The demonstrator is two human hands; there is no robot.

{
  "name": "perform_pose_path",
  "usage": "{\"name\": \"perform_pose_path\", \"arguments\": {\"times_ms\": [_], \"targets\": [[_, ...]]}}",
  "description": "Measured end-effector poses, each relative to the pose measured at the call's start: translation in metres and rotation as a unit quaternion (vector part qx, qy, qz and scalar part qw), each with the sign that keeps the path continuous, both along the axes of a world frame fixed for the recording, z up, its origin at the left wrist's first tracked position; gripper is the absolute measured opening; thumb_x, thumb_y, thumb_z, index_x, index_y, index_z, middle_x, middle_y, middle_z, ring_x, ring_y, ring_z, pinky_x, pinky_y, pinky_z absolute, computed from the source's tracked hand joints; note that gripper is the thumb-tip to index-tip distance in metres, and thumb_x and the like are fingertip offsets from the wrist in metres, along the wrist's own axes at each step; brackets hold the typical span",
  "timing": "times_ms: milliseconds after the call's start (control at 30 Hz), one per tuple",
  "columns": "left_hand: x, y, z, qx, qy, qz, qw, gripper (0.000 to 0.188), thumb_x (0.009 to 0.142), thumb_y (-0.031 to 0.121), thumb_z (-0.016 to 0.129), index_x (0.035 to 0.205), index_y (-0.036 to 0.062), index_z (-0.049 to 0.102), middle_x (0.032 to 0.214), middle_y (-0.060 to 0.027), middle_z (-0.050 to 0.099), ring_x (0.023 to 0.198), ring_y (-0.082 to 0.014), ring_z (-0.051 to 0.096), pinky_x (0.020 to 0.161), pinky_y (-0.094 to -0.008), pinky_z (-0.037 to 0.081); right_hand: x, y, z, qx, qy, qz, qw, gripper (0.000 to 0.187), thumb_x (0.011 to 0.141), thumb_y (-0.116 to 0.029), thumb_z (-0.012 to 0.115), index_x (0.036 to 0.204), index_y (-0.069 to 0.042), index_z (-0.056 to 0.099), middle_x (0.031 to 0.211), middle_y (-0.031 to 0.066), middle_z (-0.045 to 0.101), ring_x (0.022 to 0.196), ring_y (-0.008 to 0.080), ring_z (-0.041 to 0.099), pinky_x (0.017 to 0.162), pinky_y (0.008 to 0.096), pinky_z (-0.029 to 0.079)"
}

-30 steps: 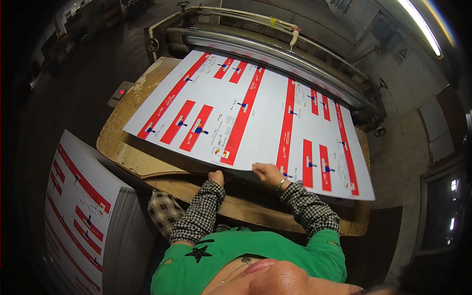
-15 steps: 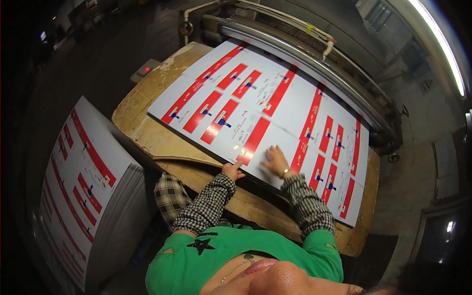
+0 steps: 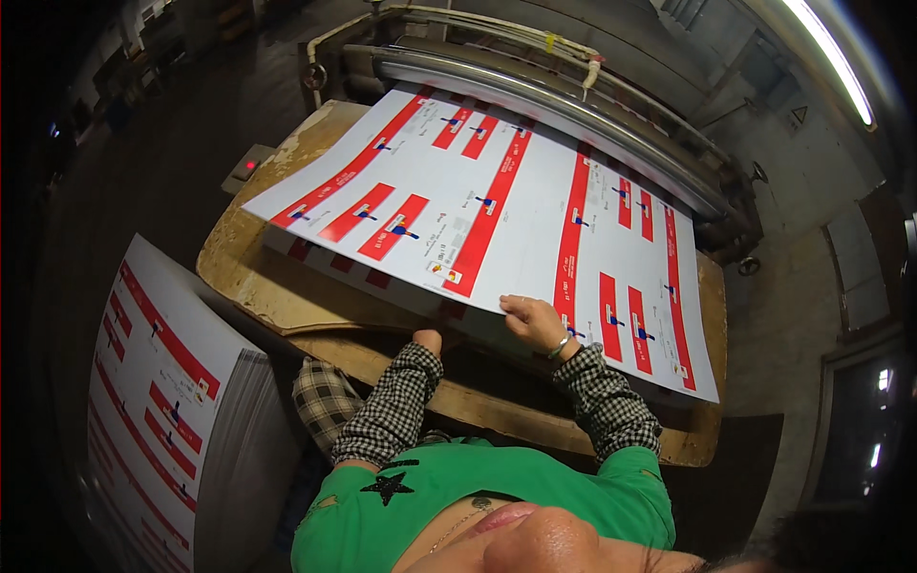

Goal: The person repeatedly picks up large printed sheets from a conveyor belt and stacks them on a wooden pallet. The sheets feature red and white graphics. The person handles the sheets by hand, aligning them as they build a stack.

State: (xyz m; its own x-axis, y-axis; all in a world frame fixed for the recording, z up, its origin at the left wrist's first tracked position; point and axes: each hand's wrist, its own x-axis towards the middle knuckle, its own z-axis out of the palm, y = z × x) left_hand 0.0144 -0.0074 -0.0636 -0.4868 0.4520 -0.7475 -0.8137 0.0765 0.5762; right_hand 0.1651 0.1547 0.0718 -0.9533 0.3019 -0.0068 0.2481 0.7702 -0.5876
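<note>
Printed sheet (image 3: 521, 229), white with red bands and small blue figures, is lying across a worn wooden table (image 3: 239, 253) in front of the wearer, its far side meeting a long metal roller (image 3: 554, 115). The wearer's right hand (image 3: 538, 325) is gripping the near edge around its middle, the fingers pinching the margin and holding it above another printed sheet (image 3: 339, 265), which is showing beneath at the left. The left hand (image 3: 428, 341) is resting low, just beside that edge; its fingers are turning out of sight, so whether they are grasping or released, I cannot tell. Handling the raised near edge seems to be the step in hand, and the next move is probably calling for steady, level support, since the left corner is bowing up. The sheet's visible long axis is running from upper left to lower right, roughly parallel to the roller, while its red bands are pointing crosswise, away from the wearer toward the roller. Its full depth is being hidden there. A tall stack of similar sheets (image 3: 167, 368) is standing at the wearer's left, apart from the table.
</note>
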Motion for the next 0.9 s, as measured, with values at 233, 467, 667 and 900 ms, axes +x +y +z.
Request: {"name": "perform_pose_path", "arguments": {"times_ms": [233,467,667,900], "targets": [[-0.002,-0.001,0.011,-0.149,0.071,-0.073,0.984,0.024,0.082,0.011,0.048,0.085,-0.0118,0.052,0.078,-0.0183,0.054,0.059,-0.0220,0.057,0.055,-0.0300,0.050,0.004,-0.014,-0.041,-0.041,-0.083,0.028,0.995,0.024,0.075,-0.016,0.060,0.094,-0.001,0.059,0.110,0.0170,0.059,0.104,0.0324,0.055,0.086,0.0349,0.045],[0.004,0.001,0.014,0.076,0.035,-0.017,0.996,0.038,0.085,0.022,0.060,0.101,-0.0088,0.045,0.083,-0.0109,0.052,0.081,-0.0262,0.059,0.076,-0.0434,0.055,-0.043,0.043,-0.064,0.064,-0.060,-0.136,0.987,0.029,0.072,-0.022,0.064,0.093,-0.002,0.061,0.106,0.0159,0.059,0.101,0.0297,0.055,0.086,0.0348,0.045],[0.003,0.001,0.012,0.134,0.022,-0.022,0.990,0.031,0.086,0.016,0.057,0.103,-0.0076,0.049,0.094,-0.0152,0.057,0.085,-0.0290,0.062,0.071,-0.0411,0.055,-0.033,-0.003,-0.066,0.130,-0.166,0.005,0.978,0.083,0.061,-0.046,0.074,0.126,-0.006,0.041,0.131,0.0230,0.036,0.123,0.0393,0.032,0.095,0.0527,0.034],[-0.007,-0.011,0.006,0.123,0.001,-0.106,0.987,0.026,0.079,0.004,0.061,0.101,-0.0053,0.051,0.093,-0.0161,0.059,0.083,-0.0239,0.062,0.072,-0.0382,0.055,-0.012,0.000,-0.051,0.074,-0.121,0.054,0.988,0.029,0.068,-0.018,0.064,0.089,-0.001,0.054,0.100,0.0193,0.054,0.098,0.0368,0.052,0.081,0.0420,0.044]]}}
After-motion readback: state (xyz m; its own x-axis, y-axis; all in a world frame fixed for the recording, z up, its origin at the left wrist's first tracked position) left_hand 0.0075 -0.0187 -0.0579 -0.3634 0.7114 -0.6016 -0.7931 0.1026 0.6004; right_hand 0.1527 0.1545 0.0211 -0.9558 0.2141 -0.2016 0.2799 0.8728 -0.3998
